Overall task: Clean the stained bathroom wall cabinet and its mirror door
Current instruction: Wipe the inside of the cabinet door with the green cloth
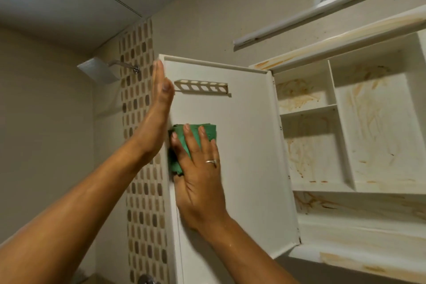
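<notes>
cabinet [334, 90] compartments with brown stains [297, 95]

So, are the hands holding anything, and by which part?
Nothing is gripped. The right hand presses the folded green cloth flat against the inside of the white cabinet door; the left hand braces its free edge with straight fingers.
</notes>
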Demonstrator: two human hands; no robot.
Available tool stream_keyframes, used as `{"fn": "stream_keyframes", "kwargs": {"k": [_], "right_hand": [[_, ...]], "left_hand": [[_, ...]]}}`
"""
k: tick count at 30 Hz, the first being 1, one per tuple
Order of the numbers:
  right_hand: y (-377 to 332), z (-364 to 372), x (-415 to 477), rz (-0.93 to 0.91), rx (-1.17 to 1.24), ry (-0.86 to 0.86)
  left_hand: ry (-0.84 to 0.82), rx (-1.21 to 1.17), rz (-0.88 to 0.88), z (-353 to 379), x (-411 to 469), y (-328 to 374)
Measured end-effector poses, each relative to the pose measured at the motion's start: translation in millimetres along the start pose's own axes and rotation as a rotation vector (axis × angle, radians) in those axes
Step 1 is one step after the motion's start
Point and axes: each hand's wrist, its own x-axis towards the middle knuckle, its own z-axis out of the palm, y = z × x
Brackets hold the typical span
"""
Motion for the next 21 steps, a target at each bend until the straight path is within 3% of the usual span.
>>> {"fn": "stream_keyframes", "kwargs": {"k": [8, 13, 21], "right_hand": [[91, -37, -45, -0.185, -0.139, -0.106], [161, -81, -9, 0.177, -0.071, 0.105], [143, -52, -93, 0.366, -0.025, 0.155]], "left_hand": [[0.011, 0.160, -0.010, 24, -59, -10], [-0.001, 0.160, -0.002, 27, -63, -9], [-0.010, 0.114, -0.038, 27, -64, -6]]}}
